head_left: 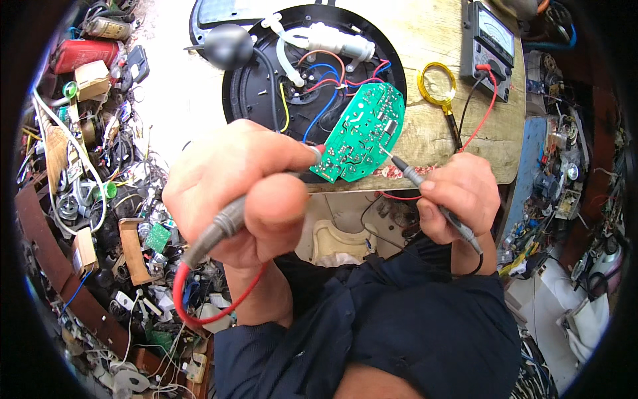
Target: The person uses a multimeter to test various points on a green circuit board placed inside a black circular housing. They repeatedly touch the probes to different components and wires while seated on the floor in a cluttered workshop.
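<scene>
A green circuit board (365, 133) lies tilted on the right front part of a round black appliance base (239, 96), its soldered side facing up. My left hand (232, 179) is closed round a test probe (226, 223) with a grey grip and a red lead. Its fingertips are at the board's left edge; whether that probe's tip touches the board is hidden. My right hand (465, 196) pinches a second test probe (407, 171), grey with a black lead. The thin metal tip points at the board's right edge, very close to it; contact is too small to tell.
An analog multimeter (490, 50) stands at the table's (425, 30) far right, with red and black leads plugged in. Beside it lies a yellow-rimmed magnifying glass (436, 83). A white pump (339, 41) and coloured wires sit in the base. Piled electronic scrap (159, 292) crowds the left.
</scene>
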Motion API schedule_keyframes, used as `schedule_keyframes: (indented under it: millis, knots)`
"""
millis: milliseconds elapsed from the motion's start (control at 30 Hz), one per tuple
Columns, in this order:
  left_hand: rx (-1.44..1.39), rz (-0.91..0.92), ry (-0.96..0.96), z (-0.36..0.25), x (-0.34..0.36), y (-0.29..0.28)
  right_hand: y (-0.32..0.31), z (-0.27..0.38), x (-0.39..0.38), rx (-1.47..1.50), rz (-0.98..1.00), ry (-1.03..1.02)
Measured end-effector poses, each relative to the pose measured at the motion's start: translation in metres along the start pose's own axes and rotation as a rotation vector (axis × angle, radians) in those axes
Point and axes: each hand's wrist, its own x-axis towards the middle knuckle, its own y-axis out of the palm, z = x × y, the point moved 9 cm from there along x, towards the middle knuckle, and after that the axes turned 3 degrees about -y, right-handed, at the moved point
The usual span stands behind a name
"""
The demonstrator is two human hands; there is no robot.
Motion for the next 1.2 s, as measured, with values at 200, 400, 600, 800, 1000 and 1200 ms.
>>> schedule_keyframes:
  millis: [200,400,600,800,1000,1200]
  knots:
    - [-0.175,-0.143,0.081,0.0,-0.015,-0.027,-0.016,0.015,0.003,-0.081,-0.093,-0.012]
    - [-0.095,-0.233,0.095,0.004,-0.026,-0.055,-0.029,0.026,-0.009,-0.153,-0.167,-0.086]
    - [-0.059,-0.102,0.25,-0.007,-0.033,-0.057,-0.049,0.032,-0.025,-0.147,-0.237,-0.096]
    - [0.152,0.064,0.247,0.001,-0.053,-0.057,-0.069,0.028,-0.036,-0.141,-0.297,-0.059]
    - [0.524,0.118,0.423,-0.005,-0.066,-0.026,-0.077,0.027,-0.045,-0.156,-0.351,-0.024]
    - [0.67,0.113,0.465,0.003,-0.06,-0.003,-0.075,0.032,-0.041,-0.125,-0.331,-0.058]
